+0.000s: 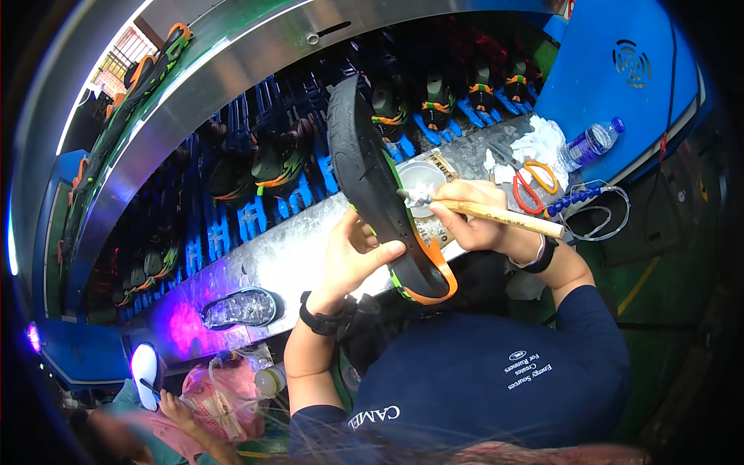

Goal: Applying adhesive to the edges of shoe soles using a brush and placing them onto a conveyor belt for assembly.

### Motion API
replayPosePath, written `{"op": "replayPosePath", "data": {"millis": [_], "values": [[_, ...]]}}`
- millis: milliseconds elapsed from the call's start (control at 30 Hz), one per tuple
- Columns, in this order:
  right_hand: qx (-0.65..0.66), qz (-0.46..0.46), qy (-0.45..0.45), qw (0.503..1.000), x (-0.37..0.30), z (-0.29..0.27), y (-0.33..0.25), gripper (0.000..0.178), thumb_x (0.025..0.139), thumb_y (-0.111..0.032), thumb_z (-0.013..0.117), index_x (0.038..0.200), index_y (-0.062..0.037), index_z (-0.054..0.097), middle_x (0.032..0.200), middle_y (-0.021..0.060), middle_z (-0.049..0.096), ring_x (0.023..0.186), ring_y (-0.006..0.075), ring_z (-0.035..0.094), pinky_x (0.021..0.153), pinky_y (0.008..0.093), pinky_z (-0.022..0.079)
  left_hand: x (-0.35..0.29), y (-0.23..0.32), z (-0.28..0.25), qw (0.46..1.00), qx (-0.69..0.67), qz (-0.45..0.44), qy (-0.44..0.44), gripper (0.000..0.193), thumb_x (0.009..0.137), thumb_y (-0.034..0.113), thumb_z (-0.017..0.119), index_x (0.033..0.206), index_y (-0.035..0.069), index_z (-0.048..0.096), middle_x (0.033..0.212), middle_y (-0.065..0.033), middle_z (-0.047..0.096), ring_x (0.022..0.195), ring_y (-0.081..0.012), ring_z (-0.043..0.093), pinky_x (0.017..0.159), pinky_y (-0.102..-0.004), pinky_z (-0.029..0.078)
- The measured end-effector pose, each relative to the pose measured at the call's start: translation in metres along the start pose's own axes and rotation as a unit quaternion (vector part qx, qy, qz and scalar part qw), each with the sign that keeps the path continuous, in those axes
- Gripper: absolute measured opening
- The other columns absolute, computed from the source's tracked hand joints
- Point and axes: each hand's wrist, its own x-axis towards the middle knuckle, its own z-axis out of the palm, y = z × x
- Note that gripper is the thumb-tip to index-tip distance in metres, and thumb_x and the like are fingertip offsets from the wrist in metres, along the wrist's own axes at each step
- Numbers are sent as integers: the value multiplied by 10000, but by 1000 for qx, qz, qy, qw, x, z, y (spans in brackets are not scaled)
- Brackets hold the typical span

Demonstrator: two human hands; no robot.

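shoe sole (364, 167) in left grip (353, 252), brush (504, 217) in right grip (473, 221)

sole: black, with green and orange edging. held tilted in front of the person, above the near side of a grey metal surface (271, 267); orange-rimmed end nearest the body, dark broad end pointing away.

left grip: clasped about the sole's left edge, thumb laid across the black face, fingers curled behind. dark watch (325, 314) on that wrist.

right grip: closed round the pale wooden handle of the brush, pen-fashion. tip close by the sole's right edge, over a whitish cup (423, 172) with white matter in it; cannot tell whether the tip touches either. black band (540, 257) on that wrist.

right part of the surface: scissors (535, 186) with orange and red handles, beside crumpled white paper (540, 143); clear bottle (593, 143), blue cap, leaning to the right. blue segmented hose (572, 201) just below.

left part of the surface: another sole (239, 308), lying flat, glossy and dark.

beyond: dark shoes (436, 105) with orange and green trim, in a row on blue supports.

lower left: second person (182, 411), holding a white-faced sole (146, 372) and a thin dark tool.
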Motion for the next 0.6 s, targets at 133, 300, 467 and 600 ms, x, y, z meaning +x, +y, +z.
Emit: {"op": "replayPosePath", "data": {"millis": [133,300,467,600], "values": [[-1,-12,-16,1000,-10,1,-5,126,665,10,615,770,1,546,654,110,573,510,210,566,469,265,442,-1,2,-4,1000,-8,10,10,592,678,67,689,1155,-14,348,998,-132,537,891,-176,547,762,-288,469],[38,-1,-38,999,-19,2,-16,115,646,21,632,733,31,558,651,109,568,508,216,565,452,263,446,-2,4,-8,1000,4,13,20,574,680,56,685,1146,-11,355,993,-124,536,891,-181,546,774,-301,465],[47,2,-69,997,-26,2,-20,163,632,11,644,753,32,537,623,117,564,502,231,565,446,264,443,-2,8,-12,999,14,15,28,563,681,57,684,1139,-10,363,985,-123,541,884,-182,549,776,-303,464],[52,22,-72,996,-34,1,-22,129,646,-3,630,745,28,554,643,113,575,505,216,565,454,266,448,-1,12,-14,999,3,30,31,555,680,60,684,1134,-11,372,983,-123,544,882,-184,550,772,-302,465]]}}
